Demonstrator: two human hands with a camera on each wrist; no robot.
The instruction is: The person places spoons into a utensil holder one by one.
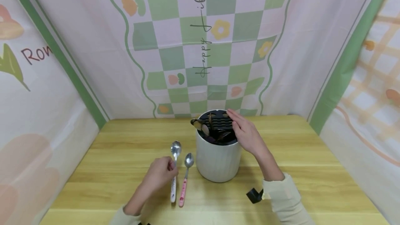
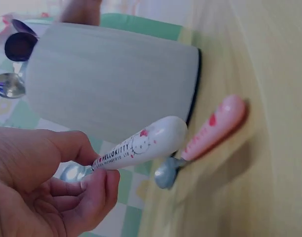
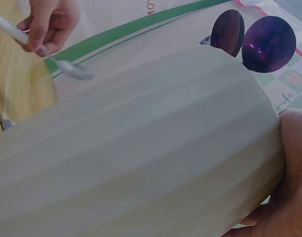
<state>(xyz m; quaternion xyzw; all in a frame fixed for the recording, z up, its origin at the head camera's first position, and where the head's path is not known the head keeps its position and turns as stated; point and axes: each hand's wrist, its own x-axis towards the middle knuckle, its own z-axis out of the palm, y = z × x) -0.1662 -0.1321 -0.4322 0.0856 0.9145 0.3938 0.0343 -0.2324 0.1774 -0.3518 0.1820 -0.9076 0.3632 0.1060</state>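
My left hand (image 1: 160, 173) pinches a spoon with a white Hello Kitty handle (image 2: 146, 145) between thumb and fingers, near where the handle meets the metal. In the left wrist view this spoon is held up off the table. Beside it a pink-handled spoon (image 1: 183, 192) lies on the wood, its bowl pointing away from me. A ribbed white utensil holder (image 1: 218, 162) with a black slotted top (image 1: 220, 122) stands to the right. Several spoons (image 1: 200, 126) poke out of it. My right hand (image 1: 248, 134) rests against its right rim, fingers mostly straight.
All this stands on a light wooden table (image 1: 131, 138). A small black object (image 1: 254, 196) shows beside the right sleeve. Printed cloths hang behind and at both sides, the back one with a green checked pattern (image 1: 193, 44).
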